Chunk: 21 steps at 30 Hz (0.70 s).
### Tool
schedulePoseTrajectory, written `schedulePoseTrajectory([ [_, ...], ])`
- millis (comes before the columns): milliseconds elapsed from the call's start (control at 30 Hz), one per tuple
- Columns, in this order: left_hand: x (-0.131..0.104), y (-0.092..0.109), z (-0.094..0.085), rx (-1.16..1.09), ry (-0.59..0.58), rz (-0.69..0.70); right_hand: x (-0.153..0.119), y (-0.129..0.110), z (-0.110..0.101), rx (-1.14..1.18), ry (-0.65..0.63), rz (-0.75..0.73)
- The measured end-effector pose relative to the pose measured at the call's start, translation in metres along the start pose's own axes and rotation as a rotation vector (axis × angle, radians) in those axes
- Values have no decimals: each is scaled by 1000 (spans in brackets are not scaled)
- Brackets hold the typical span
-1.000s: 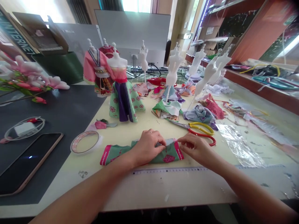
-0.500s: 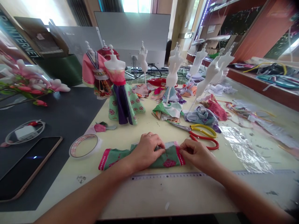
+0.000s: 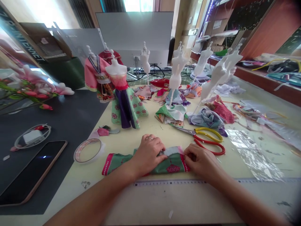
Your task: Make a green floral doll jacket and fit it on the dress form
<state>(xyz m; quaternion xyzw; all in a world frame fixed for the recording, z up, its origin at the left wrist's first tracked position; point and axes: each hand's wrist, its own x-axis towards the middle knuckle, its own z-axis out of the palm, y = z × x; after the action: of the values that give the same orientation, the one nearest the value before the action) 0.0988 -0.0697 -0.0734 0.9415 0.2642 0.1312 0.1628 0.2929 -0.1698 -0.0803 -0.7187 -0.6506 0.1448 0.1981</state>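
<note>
A strip of green cloth [image 3: 117, 161] with pink dotted trim at both ends and dark pink motifs lies flat on the table. My left hand [image 3: 149, 155], a ring on one finger, rests across its middle. Its thumb and fingers pinch the upper edge, where a pale underside is folded over. At the cloth's right end, the fingers of my right hand [image 3: 199, 160] are closed on the pink trim. Below runs a clear ruler [image 3: 162, 183]. Beyond my right hand lie scissors [image 3: 209, 141] with yellow and red handles.
A tape roll [image 3: 77, 152] and a phone [image 3: 33, 172] lie to the left. Dressed doll forms [image 3: 127, 103] and several bare white forms [image 3: 176, 70] stand behind, among cloth scraps [image 3: 171, 114]. A clear plastic bag [image 3: 254, 155] is on the right.
The view has shifted slightly, so everything sits a little lower and further right. The pale fold along the cloth's upper edge shows more plainly. Both hands keep nearly the same hold.
</note>
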Motion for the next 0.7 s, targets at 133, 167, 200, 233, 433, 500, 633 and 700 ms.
schedulePoseTrajectory([
  [133, 0, -2, -3, 42, -24, 13, 3, -1, -1, 0, -8, 2],
  [167, 0, -2, -4, 47, -25, 13, 4, -1, -1, 2, -10, 0],
  [200, 0, -3, -4, 50, -24, 13, 4, 0, -1, 6, -15, 1],
  [233, 0, -3, -5, 55, -21, 12, 4, 0, -1, 12, -17, 4],
  [433, -3, 8, -7, 148, -11, 162, 3, 0, -2, 52, -26, 29],
  [500, -6, 15, -3, 211, -21, 276, 3, -1, -3, 64, -26, 27],
  [633, -13, 25, 7, 304, -18, 442, 2, -1, -3, 74, -21, 23],
  [700, -14, 28, 9, 317, -8, 471, 2, 0, -2, 77, -16, 24],
])
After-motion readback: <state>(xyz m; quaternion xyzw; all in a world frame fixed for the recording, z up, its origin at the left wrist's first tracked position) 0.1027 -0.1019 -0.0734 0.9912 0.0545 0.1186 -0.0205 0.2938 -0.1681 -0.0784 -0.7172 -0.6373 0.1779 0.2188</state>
